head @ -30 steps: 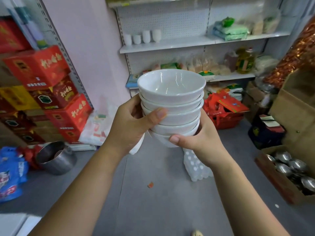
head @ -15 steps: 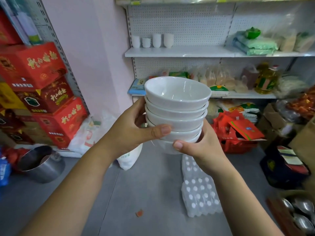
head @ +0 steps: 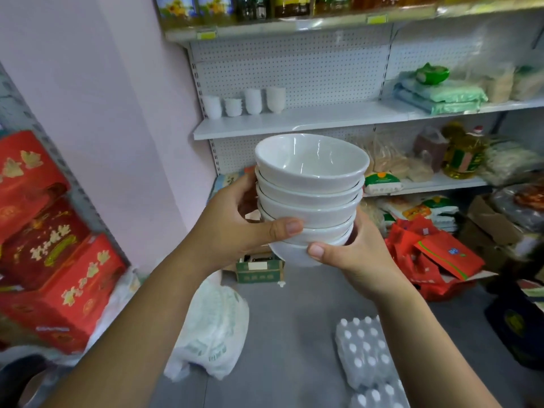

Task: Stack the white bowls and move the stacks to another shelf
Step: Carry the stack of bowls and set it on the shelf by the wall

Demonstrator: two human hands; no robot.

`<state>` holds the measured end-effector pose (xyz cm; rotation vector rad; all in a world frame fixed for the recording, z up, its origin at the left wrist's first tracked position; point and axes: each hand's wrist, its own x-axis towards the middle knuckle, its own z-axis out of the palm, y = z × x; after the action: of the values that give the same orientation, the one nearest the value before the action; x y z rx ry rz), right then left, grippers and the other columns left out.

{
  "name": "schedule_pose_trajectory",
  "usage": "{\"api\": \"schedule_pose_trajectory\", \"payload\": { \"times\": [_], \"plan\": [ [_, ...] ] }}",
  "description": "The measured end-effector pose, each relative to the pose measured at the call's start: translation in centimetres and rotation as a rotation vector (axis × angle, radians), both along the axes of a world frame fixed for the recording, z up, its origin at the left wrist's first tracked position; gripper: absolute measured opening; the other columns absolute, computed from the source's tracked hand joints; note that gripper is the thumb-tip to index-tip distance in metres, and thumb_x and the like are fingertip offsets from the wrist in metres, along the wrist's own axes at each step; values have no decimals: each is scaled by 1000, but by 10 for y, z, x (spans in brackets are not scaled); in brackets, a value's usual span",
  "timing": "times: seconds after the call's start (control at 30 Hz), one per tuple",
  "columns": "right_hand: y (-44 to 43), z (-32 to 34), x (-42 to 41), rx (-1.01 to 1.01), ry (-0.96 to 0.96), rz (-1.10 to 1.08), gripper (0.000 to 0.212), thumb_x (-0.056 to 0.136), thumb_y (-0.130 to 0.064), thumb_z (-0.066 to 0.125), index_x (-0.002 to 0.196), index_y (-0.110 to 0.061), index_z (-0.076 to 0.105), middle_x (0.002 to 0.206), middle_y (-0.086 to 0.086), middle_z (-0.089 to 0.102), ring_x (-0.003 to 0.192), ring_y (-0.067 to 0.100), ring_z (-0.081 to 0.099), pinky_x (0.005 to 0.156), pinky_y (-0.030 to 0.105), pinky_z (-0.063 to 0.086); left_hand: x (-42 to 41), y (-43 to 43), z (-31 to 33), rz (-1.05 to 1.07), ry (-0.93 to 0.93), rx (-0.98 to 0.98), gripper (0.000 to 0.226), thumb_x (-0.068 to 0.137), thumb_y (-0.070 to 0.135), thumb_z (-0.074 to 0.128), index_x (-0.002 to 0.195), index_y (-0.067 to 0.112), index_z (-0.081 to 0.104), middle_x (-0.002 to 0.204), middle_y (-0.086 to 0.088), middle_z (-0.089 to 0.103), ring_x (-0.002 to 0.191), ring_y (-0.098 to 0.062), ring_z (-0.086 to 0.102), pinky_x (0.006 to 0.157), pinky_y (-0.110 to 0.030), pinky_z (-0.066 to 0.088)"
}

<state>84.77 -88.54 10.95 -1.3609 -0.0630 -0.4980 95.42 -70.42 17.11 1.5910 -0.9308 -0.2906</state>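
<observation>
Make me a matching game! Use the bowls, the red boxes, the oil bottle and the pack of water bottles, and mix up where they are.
Things: 1 stack of white bowls; 2 red boxes; 3 oil bottle; 4 pack of water bottles.
Places: A on the floor, bottom right; B held by left hand and right hand; C on a shelf; D piled at the left.
Pairs: 1-B, 2-D, 3-C, 4-A.

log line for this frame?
phase: carry | left hand: grips bowl stack | right hand: grips stack bottom | white shelf: ahead
</observation>
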Motion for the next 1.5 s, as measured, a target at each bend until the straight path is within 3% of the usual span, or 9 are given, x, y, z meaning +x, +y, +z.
{"api": "schedule_pose_trajectory", "payload": {
  "times": [0.13, 0.27, 0.53, 0.77, 0.87, 0.97, 1.1, 1.33, 1.5],
  "plan": [
    [-28, 2, 58, -18, -12, 8, 71, 73, 8, 74, 140, 1, 51, 129, 14, 70, 119, 29, 68, 94, 32, 55, 71, -34, -6, -38, 12, 9, 78, 62, 36, 91, 134, 20, 62, 128, 3, 74, 121, -16, 69, 101, -36, 57],
    [-65, -3, 111, -46, -28, 16, 71, 75, 13, 69, 142, 2, 48, 132, 19, 67, 123, 32, 65, 97, 33, 53, 131, -75, -16, -57, 42, -4, 75, 60, 34, 91, 129, 20, 65, 123, 6, 76, 117, -15, 71, 96, -31, 58],
    [-172, 2, 236, -164, 12, 38, 80, 74, 8, 77, 146, 0, 43, 135, 16, 65, 127, 31, 63, 100, 35, 52, 252, -174, -23, -26, 61, -90, 73, 53, 25, 96, 121, 19, 68, 115, 4, 78, 111, -14, 73, 88, -26, 59],
    [-274, 16, 337, -276, 107, 111, 102, 69, -3, 91, 152, -13, 33, 147, 9, 56, 138, 26, 54, 112, 49, 47, 347, -256, -24, 46, 106, -174, 86, 44, 56, 100, 119, 25, 71, 118, 3, 78, 114, -16, 72, 96, -35, 59],
    [-301, 21, 373, -304, 120, 133, 95, 70, 6, 90, 147, -17, 38, 140, -1, 63, 131, 14, 60, 104, 33, 52, 386, -282, -24, 59, 108, -175, 88, 44, 58, 99, 119, 22, 70, 117, 3, 78, 113, -17, 72, 95, -34, 60],
    [-318, 25, 414, -332, 96, 122, 78, 69, 17, 78, 132, -20, 52, 123, -10, 72, 118, 7, 67, 93, 19, 52, 429, -306, -25, 41, 108, -173, 84, 45, 52, 99, 117, 22, 70, 114, 6, 79, 110, -12, 73, 92, -27, 59],
    [-344, 12, 474, -297, 122, 29, 73, 65, 7, 86, 129, -16, 59, 120, -3, 76, 114, 14, 71, 89, 23, 55, 494, -339, -30, -14, 110, -165, 77, 49, 35, 100, 118, 20, 69, 112, 8, 79, 108, -8, 72, 90, -23, 57],
    [-397, 6, 587, -280, 159, -69, 75, 64, 6, 90, 132, -10, 62, 124, 7, 74, 118, 24, 70, 96, 39, 59, 620, -396, -22, -108, 100, -162, 74, 52, 47, 99, 118, 26, 72, 120, 3, 77, 116, -14, 71, 90, -27, 58],
    [-431, 9, 649, -317, 126, -164, 77, 62, 2, 93, 132, -12, 61, 124, 4, 74, 118, 20, 70, 93, 31, 56, 693, -440, -18, -168, 66, -108, 71, 58, 28, 96, 123, 23, 68, 123, 5, 77, 120, -14, 70, 95, -28, 57]
  ]
}}
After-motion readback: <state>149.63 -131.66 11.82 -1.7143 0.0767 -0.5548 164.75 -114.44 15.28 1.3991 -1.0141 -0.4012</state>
